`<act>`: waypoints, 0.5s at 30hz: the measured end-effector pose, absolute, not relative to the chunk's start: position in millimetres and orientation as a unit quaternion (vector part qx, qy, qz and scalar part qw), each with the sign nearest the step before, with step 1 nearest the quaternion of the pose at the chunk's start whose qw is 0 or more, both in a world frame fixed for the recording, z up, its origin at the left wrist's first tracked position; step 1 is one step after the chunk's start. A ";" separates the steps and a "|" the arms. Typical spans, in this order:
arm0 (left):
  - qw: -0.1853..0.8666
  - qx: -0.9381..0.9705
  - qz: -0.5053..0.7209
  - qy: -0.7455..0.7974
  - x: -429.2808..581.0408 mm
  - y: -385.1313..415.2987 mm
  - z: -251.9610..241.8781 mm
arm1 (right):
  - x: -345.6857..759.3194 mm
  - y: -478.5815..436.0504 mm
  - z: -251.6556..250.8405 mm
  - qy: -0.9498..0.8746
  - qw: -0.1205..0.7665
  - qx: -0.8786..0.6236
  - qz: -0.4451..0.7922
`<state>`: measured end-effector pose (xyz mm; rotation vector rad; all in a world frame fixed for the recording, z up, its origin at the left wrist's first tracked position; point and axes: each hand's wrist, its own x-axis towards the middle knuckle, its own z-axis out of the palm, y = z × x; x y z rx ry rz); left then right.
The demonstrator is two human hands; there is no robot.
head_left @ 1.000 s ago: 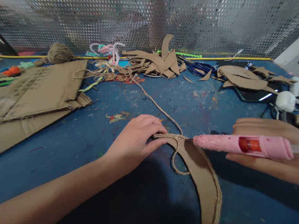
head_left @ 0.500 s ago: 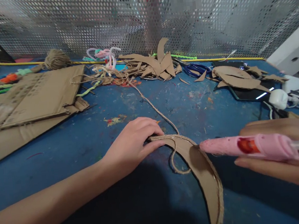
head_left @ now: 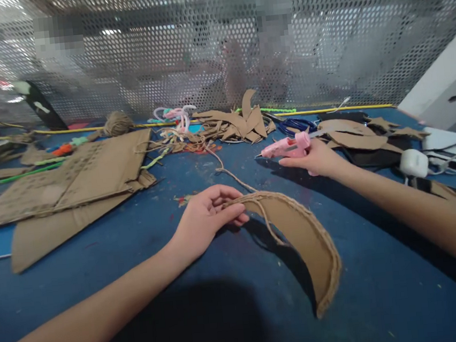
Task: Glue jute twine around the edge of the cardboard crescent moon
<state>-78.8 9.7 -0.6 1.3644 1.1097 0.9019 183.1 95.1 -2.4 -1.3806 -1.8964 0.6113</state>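
My left hand (head_left: 215, 210) pinches the upper left tip of a crescent-shaped cardboard piece (head_left: 298, 229). Twine (head_left: 329, 236) runs along the crescent's outer curved edge, and a short loose end hangs over its inner side. From the crescent's top a strand of twine (head_left: 234, 176) leads back to a tangle on the table. My right hand (head_left: 317, 157) is closed around a pink glue gun (head_left: 286, 146), whose nozzle points left above the table, behind the crescent and apart from it.
Folded cardboard (head_left: 102, 169) lies at the left, with a twine ball (head_left: 117, 123) behind it. Cardboard scraps (head_left: 243, 124) and blue-handled scissors (head_left: 294, 126) sit along the back. More cardboard pieces, a white charger (head_left: 413, 164) and cables are at the right. A perforated metal panel (head_left: 184, 51) stands behind.
My right hand has moved the glue gun from the crescent's edge back toward the scraps. The crescent is raised slightly in my left hand, its lower tip now in view. The camera view has shifted.
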 end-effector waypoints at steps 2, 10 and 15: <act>0.579 0.513 0.423 0.472 -78.3 9.6 2.5 | 180.0 103.9 -9.5 -0.726 0.359 -0.539 0.234; 0.552 0.456 0.562 0.414 -86.0 10.6 20.1 | 192.5 55.8 -21.5 -0.651 0.584 -0.483 0.049; 0.579 0.446 0.570 0.377 -88.9 1.9 29.1 | 170.2 36.1 -14.3 -0.671 0.581 -0.446 0.115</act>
